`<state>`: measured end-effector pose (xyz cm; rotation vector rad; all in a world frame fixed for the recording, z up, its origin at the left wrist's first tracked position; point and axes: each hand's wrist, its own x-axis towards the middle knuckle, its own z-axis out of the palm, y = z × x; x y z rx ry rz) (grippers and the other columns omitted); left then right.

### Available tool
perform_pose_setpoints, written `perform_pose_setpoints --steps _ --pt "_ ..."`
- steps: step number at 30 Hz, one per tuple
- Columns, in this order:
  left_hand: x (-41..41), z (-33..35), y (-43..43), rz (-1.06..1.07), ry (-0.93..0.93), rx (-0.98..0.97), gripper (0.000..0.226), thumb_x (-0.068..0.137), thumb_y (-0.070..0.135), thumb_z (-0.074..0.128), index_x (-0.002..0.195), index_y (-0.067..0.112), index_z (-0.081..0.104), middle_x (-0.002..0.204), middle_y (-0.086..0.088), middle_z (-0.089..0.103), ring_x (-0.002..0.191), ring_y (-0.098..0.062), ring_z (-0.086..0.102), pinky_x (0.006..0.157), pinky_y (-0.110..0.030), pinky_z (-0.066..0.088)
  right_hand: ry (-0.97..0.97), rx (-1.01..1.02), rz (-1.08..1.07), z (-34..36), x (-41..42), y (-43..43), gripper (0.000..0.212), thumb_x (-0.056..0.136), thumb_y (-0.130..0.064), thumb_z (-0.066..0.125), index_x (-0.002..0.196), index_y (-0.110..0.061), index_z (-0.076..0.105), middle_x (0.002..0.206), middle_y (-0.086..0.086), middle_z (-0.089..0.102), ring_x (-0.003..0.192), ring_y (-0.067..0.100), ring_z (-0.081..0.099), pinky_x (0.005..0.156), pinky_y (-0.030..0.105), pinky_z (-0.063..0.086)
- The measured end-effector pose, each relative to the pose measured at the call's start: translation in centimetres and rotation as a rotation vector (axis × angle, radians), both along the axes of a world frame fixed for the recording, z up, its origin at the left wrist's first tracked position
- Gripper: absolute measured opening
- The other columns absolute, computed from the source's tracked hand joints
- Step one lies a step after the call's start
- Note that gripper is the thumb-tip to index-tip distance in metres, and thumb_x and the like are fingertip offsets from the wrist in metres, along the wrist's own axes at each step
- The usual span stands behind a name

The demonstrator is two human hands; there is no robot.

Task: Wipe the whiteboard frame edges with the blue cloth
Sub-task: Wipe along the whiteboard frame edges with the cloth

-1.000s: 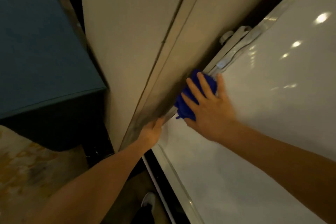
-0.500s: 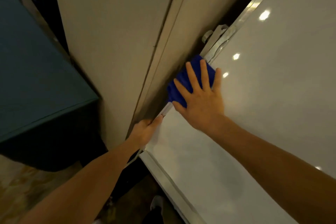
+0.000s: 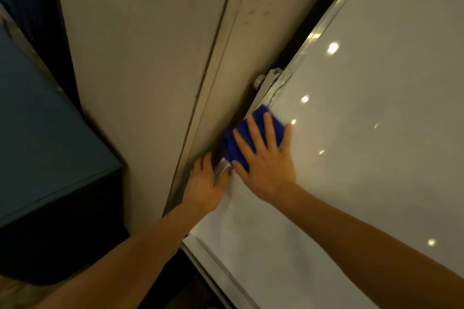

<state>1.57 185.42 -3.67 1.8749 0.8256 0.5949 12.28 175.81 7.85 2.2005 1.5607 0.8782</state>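
Head view: blue cloth (image 3: 253,138) bunched flat against the left frame edge (image 3: 281,88) of the whiteboard (image 3: 364,133), just below a grey metal bracket (image 3: 272,80) fixed to that edge. Pinned there under the right hand (image 3: 266,158), fingers spread and laid flat over the fabric, palm resting on the white surface; grip open, pressing rather than clutching. Part of the cloth showing beyond the fingertips and to the left of the index finger. Left hand (image 3: 207,183) just beside it, lower along the same edge, fingers curled round the frame and thumb on the board face; grip closed on the frame edge. Both bare forearms reaching in from the bottom of the picture. Round light reflections dotted over the glossy board. Left of the frame, a narrow dark gap, then a beige wall panel (image 3: 150,57) with a vertical seam. Farther left, a dark teal cabinet (image 3: 50,145), near the lower corner.
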Motion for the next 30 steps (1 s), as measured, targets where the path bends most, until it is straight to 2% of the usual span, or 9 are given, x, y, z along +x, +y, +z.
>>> perform_pose_setpoints --steps 2,5,9,12,15,18,21,26,30 --pt "0.6 0.9 -0.3 0.0 -0.047 0.092 0.082 0.093 0.059 0.044 0.156 0.017 0.014 0.16 -0.012 0.024 0.143 -0.03 0.032 0.112 -0.045 0.035 -0.054 -0.117 0.028 0.4 0.4 0.3 0.072 0.097 -0.065 0.024 0.157 -0.026 0.021 0.167 0.012 0.005 0.151 0.04 -0.009 0.115 0.068 -0.005" --pt "1.3 1.8 -0.7 -0.09 0.043 0.123 0.096 0.085 0.075 0.03 0.156 0.023 -0.007 0.166 -0.004 0.001 0.151 -0.027 0.011 0.118 -0.046 0.022 -0.14 0.048 -0.051 5.9 3.6 1.7 0.072 0.097 -0.064 0.022 0.157 -0.023 0.022 0.166 0.012 0.01 0.152 0.04 -0.003 0.115 0.068 -0.006" --pt "2.6 3.1 -2.0 -0.156 0.004 0.163 0.103 0.074 0.089 0.022 0.141 0.035 -0.034 0.163 0.007 -0.02 0.151 -0.016 -0.008 0.12 -0.042 0.007 -0.115 0.194 -0.115 9.9 5.4 1.6 0.075 0.098 -0.064 0.024 0.158 -0.02 0.017 0.166 0.013 0.012 0.152 0.04 -0.001 0.115 0.068 -0.006" --pt "5.0 5.3 -3.5 -0.106 -0.064 0.286 0.1 0.077 0.089 0.018 0.134 0.038 -0.045 0.159 0.005 -0.031 0.148 -0.013 -0.019 0.121 -0.04 0.0 -0.156 -0.012 0.022 8.5 4.7 -0.3 0.077 0.097 -0.068 0.02 0.158 -0.02 0.015 0.167 0.012 0.009 0.152 0.039 -0.006 0.116 0.065 -0.007" --pt "5.7 6.0 -4.6 -0.078 -0.079 0.446 0.1 0.081 0.086 0.016 0.145 0.029 -0.035 0.159 0.002 -0.031 0.149 -0.017 -0.024 0.122 -0.045 -0.002 -0.246 -0.146 0.052 11.2 6.2 -0.7 0.078 0.098 -0.068 0.017 0.159 -0.021 0.012 0.167 0.01 0.01 0.152 0.037 -0.003 0.117 0.063 -0.007" --pt "5.9 6.3 -5.1 -0.094 -0.075 0.558 0.102 0.085 0.082 0.026 0.154 0.02 -0.017 0.163 -0.004 -0.024 0.15 -0.023 -0.022 0.12 -0.051 -0.003 -0.29 0.044 -0.087 16.3 8.8 0.7 0.082 0.095 -0.071 0.015 0.159 -0.02 0.011 0.167 0.011 0.01 0.152 0.038 -0.004 0.116 0.064 -0.008" --pt "6.4 7.1 -5.4 -0.098 0.004 0.621 0.104 0.083 0.084 0.023 0.152 0.022 -0.023 0.162 -0.007 -0.027 0.148 -0.029 -0.026 0.119 -0.057 -0.004 -0.218 0.215 -0.195 18.9 9.8 1.1 0.082 0.095 -0.072 0.017 0.158 -0.019 0.011 0.166 0.015 0.009 0.15 0.043 -0.006 0.116 0.066 -0.01" --pt "7.2 7.8 -7.0 -0.061 0.088 0.548 0.112 0.078 0.091 0.017 0.152 0.018 -0.023 0.16 -0.01 -0.029 0.145 -0.035 -0.031 0.119 -0.059 -0.006 -0.236 -0.085 0.047 14.8 8.3 -0.8 0.082 0.093 -0.074 0.017 0.157 -0.023 0.02 0.166 0.015 0.01 0.151 0.042 -0.005 0.118 0.063 -0.003" --pt "8.6 10.2 -7.5 -0.057 0.058 0.529 0.108 0.076 0.092 0.012 0.148 0.026 -0.032 0.157 -0.007 -0.037 0.142 -0.037 -0.037 0.118 -0.061 -0.006 -0.303 0.137 -0.177 23.4 12.1 1.3 0.084 0.093 -0.075 0.013 0.158 -0.022 0.013 0.166 0.015 0.007 0.15 0.043 -0.007 0.117 0.065 -0.005"
